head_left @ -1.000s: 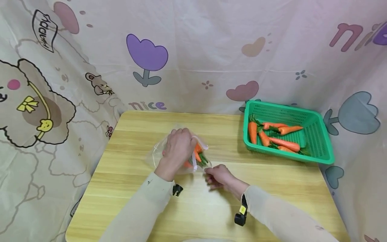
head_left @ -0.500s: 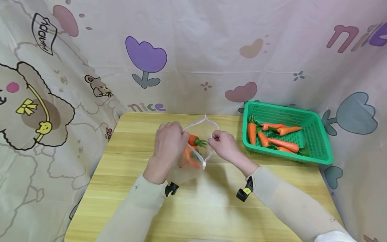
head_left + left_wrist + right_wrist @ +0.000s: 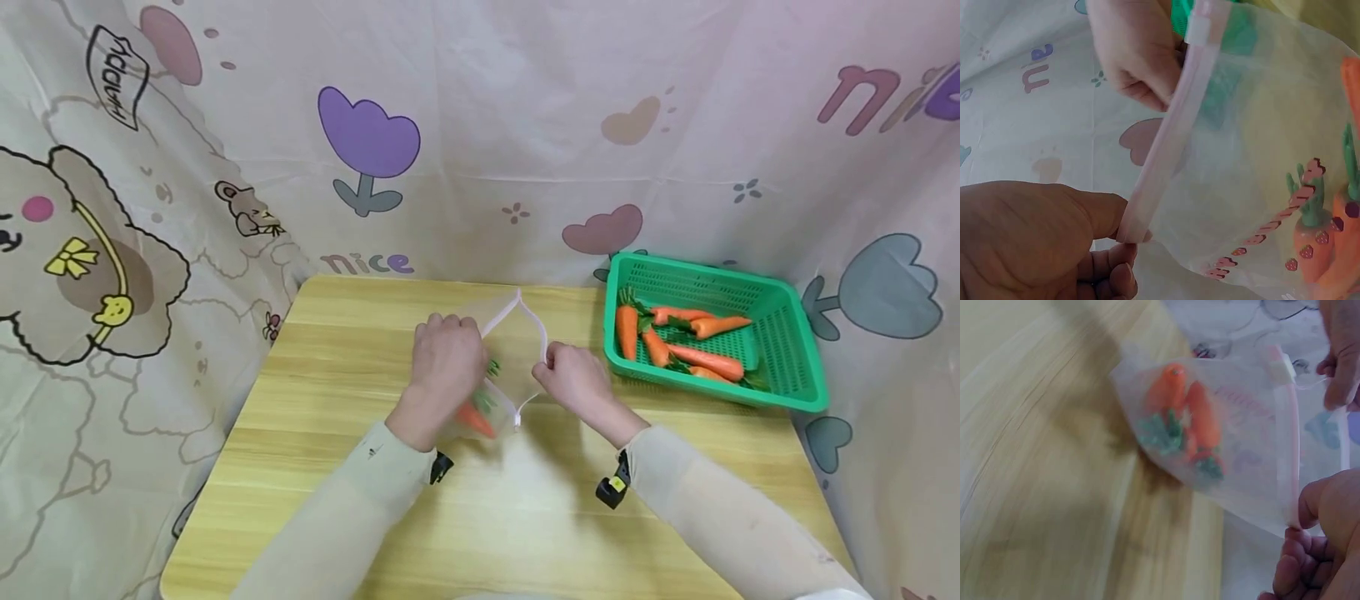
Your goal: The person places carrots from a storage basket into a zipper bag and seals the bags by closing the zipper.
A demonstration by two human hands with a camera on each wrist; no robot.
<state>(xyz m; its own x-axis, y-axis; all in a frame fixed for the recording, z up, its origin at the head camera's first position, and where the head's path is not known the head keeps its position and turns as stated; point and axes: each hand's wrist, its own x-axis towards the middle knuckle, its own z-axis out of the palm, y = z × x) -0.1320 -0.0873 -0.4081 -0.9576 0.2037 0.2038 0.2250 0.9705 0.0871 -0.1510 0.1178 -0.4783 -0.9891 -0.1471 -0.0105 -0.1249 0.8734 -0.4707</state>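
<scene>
A translucent zip bag [image 3: 1247,444] with a pink zip strip and printed red pictures hangs between my two hands, its mouth spread into a diamond in the head view. Several orange carrots [image 3: 1204,419] with green tops lie inside it. My left hand [image 3: 450,367] pinches the left side of the mouth and hides part of the bag. On the opposite side, my right hand [image 3: 581,383] pinches the rim between thumb and finger. A whitish zip slider [image 3: 517,421] sits at the mouth's near corner.
A green perforated basket [image 3: 806,350] with several carrots [image 3: 712,360] stands at the table's back right. The wooden table [image 3: 315,392] lies beneath the hands. A printed curtain [image 3: 480,125] rises behind and along both sides.
My right hand has risen from the bag's near corner to its right rim. The mouth has spread wide, and both hands have lifted the bag, then shifted slightly right.
</scene>
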